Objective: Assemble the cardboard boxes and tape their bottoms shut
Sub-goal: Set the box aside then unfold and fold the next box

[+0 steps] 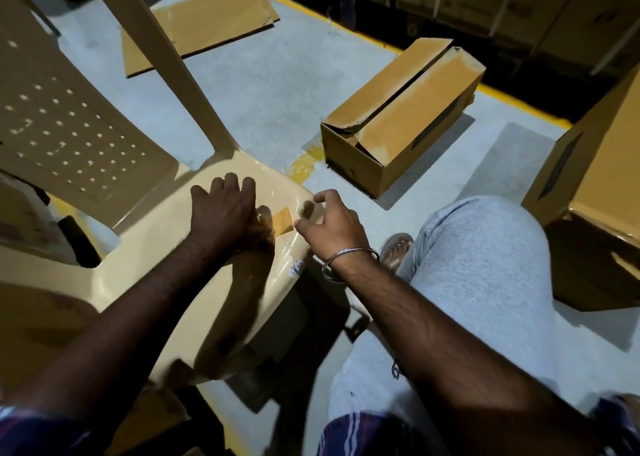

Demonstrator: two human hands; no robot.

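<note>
Beige plastic chair fills the left half of the frame, lying tipped on a grey concrete floor with one leg running toward the upper left. Assembled cardboard box sits right of centre on the floor, its top flaps closed but unsealed, one corner crumpled. Second box stands at the right edge, partly cut off. Flattened cardboard sheet lies on the floor at the upper centre, behind the chair leg. Grey-trousered knee occupies the lower right. Left hand rests on the chair surface at centre, fingers curled; whether it grips the tape roll cannot be told. Right hand, metal bangle at the wrist, pinches the free end of a brown tape strip between thumb and fingers.
</note>
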